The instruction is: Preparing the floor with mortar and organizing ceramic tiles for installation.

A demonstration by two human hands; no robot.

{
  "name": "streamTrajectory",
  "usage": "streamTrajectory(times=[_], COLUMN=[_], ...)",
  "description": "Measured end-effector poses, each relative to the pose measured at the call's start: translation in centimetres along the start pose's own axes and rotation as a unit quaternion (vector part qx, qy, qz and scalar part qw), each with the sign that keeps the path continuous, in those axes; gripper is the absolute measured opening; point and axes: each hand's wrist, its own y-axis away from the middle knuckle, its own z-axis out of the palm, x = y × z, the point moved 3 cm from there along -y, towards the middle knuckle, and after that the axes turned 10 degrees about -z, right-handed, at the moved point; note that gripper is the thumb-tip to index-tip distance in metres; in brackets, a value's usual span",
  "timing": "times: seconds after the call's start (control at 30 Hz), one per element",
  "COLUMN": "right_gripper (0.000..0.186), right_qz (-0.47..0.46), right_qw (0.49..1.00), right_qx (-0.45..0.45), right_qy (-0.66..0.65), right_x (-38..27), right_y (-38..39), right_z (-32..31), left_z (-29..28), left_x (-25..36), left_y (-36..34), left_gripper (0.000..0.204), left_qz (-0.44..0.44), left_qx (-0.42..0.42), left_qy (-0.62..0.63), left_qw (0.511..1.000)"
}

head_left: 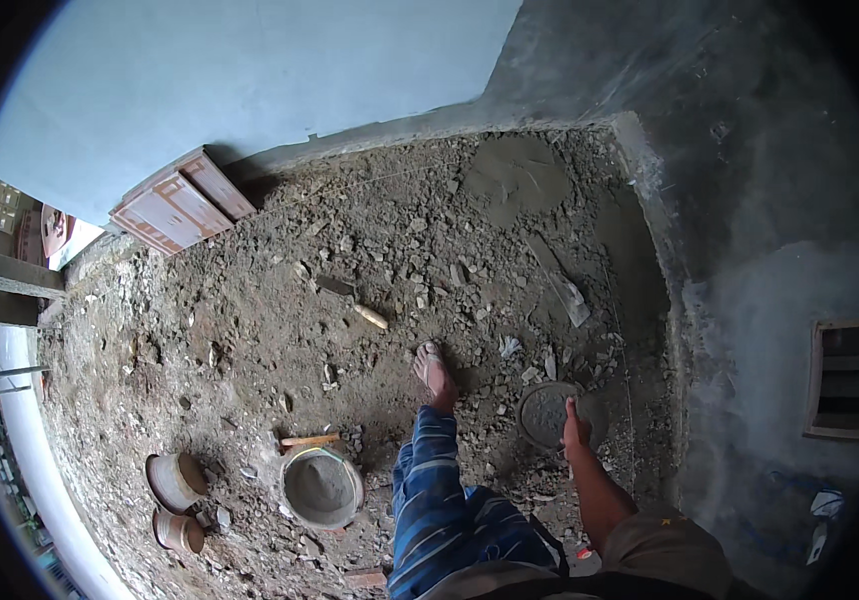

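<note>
the right hand grasps the right rim of a round, shallow grey pan holding wet grey mortar; the left hand is out of view, so its state cannot be told. the pan is low over stony brown ground; whether it touches is unclear. beyond the pan lies a long, flat, mortar-smeared strip; beyond and left of it, a dark-bladed trowel with a pale wooden handle; well left of it, a second round mortar-filled pan.
</note>
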Motion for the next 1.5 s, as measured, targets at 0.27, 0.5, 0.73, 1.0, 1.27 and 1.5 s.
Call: streamTrajectory(times=[0.27,0.5,0.73,1.0,1.27,1.5], right_gripper=[0.059,0.044,0.044,0.052,0.03,0.036], right_qz=[-0.002,-0.049,-0.112,-0.237,-0.15,-0.195], right_qw=[0.954,0.783,0.562,0.788,0.769,0.725], right_qx=[-0.096,-0.544,-0.775,-0.534,-0.577,-0.606], right_qy=[-0.283,-0.298,-0.268,-0.191,-0.229,-0.262], right_x=[-16.7,-39.2,-54.9,-54.0,-48.4,-45.7], right_y=[-1.9,0.8,-10.3,-24.2,-33.6,-29.3], right_z=[6.5,-6.3,10.9,47.9,49.1,45.8], left_z=[10.3,28.9,31.4,44.7,49.9,47.4], left_x=[36.8,50.6,64.1,87.0,90.0,89.3], left_y=[2.8,5.4,8.0,-4.9,-8.9,-9.9], left_gripper=[0.038,0.055,0.057,0.058,0.046,0.047], left_qz=[0.291,0.095,0.306,0.511,0.56,0.478], left_qx=[-0.015,-0.172,-0.022,0.015,-0.136,-0.261], left_qy=[0.198,-0.057,0.101,0.259,0.294,0.314], left_qw=[0.936,0.979,0.947,0.819,0.763,0.778])
